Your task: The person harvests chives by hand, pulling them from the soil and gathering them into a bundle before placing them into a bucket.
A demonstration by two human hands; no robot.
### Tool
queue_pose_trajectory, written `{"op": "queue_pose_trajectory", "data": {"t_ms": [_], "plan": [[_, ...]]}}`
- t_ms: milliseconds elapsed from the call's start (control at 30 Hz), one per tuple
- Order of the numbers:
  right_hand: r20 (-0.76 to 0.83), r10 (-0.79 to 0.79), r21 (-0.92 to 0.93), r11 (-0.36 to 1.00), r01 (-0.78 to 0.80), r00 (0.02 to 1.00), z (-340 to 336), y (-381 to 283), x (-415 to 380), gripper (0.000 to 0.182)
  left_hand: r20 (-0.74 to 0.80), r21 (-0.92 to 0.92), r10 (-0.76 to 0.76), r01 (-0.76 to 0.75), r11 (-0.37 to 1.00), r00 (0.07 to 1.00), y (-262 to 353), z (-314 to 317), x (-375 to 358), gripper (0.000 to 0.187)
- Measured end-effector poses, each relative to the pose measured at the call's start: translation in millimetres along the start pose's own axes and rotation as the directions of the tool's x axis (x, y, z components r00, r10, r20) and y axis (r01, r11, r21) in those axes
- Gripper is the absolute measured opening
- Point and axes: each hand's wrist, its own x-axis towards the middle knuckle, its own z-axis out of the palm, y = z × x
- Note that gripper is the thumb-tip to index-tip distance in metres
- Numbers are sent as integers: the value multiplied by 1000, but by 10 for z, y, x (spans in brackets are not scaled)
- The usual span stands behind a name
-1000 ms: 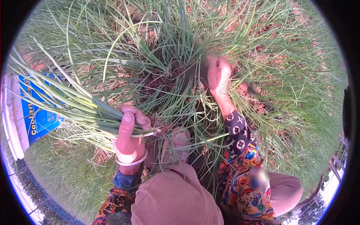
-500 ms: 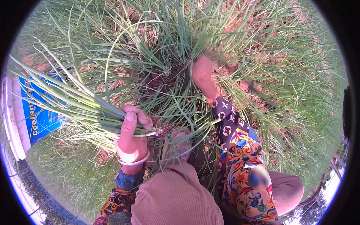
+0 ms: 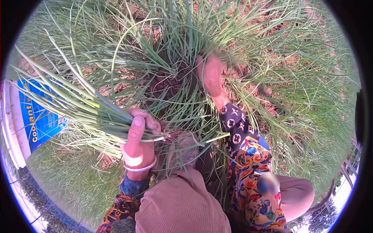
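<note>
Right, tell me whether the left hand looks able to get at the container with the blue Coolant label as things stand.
Probably not freely: the left hand is closed on a bunch of green stalks, and their tips cross in front of the container.

My bunch (image 3: 97, 114) is green streaked with yellow-green, its roots (image 3: 169, 136) reddish. Left of the bunch, a white bucket (image 3: 13, 124) wears a blue label (image 3: 40, 120) with yellow letters. Below the bunch are my whitish bangle (image 3: 140, 168) and pink ribbed trousers (image 3: 182, 206). Right of it, my dark cuff (image 3: 236, 126) has pale motifs, and my sleeve (image 3: 252, 171) swirls orange, red, blue and white.
</note>
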Motion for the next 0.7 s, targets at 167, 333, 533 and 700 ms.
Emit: {"op": "queue_pose_trajectory", "data": {"t_ms": [167, 333, 533, 700], "plan": [[86, 81, -207, 976, -62, 993, 103, 12, 129, 27, -8, 12, -14, 15, 1000, 1000, 22, 35, -32, 23], [24, 386, 324, 870, -372, 922, -456, -332, 157, 26, 38, 8, 13, -13, 1000, 999, 24, -54, -15, 19], [278, -118, 170, 983, 72, 953, -1157, -1348, -6, 24, 165, 68, 109, -122, 990, 980, -7, 22, 19, 38], [586, -477, 105, 846, 523, 655, -1069, -1694, -628, 18, 79, 133, 170, -180, 975, 982, -104, 133, -10, 41]]}}
